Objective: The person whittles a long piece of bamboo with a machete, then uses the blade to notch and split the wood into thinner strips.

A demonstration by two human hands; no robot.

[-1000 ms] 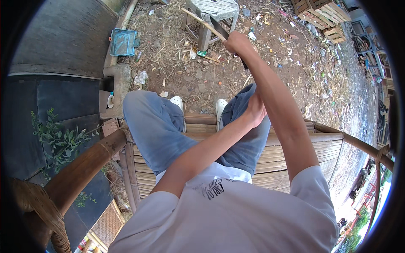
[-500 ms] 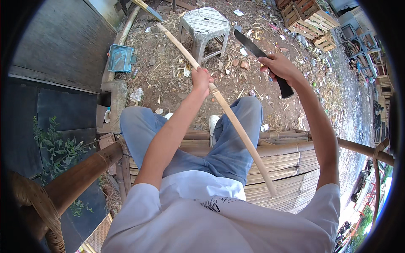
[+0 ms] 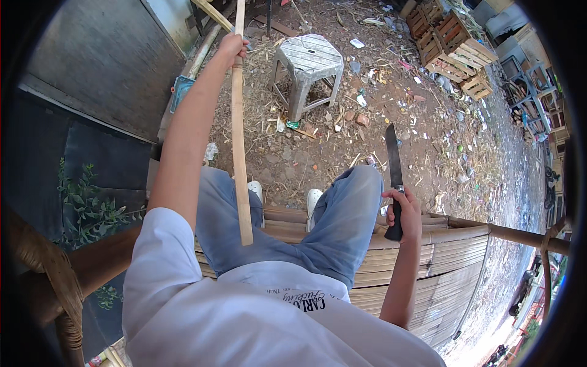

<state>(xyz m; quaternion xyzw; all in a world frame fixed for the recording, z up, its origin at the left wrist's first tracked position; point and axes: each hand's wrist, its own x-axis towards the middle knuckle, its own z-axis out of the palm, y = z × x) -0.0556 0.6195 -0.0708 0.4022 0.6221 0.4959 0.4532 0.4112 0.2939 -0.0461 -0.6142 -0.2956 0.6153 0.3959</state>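
Note:
My left hand (image 3: 232,50) is closed around a long, pale bamboo strip (image 3: 239,140), far out ahead of my left knee. The strip's near end hangs over my lap between my thighs, and its far end runs past the top of the picture. In my right hand (image 3: 405,213) is a machete (image 3: 393,156) with a dark blade and a black handle. Its blade points away from me, beside my right knee and apart from the strip. My fingers wrap the handle, with the thumb side toward the blade.
I sit on a bamboo slat bench (image 3: 391,293) with a bamboo rail (image 3: 110,257) on the left. Ahead, a worn white plastic stool (image 3: 310,55) stands on littered dirt. Wooden crates (image 3: 452,46) are stacked far right. A blue plastic basket (image 3: 181,92) lies by the left wall.
My left hand has moved forward and left, turning the strip from diagonal to nearly straight ahead. The machete has come down nearer to me, its blade now pointing forward.

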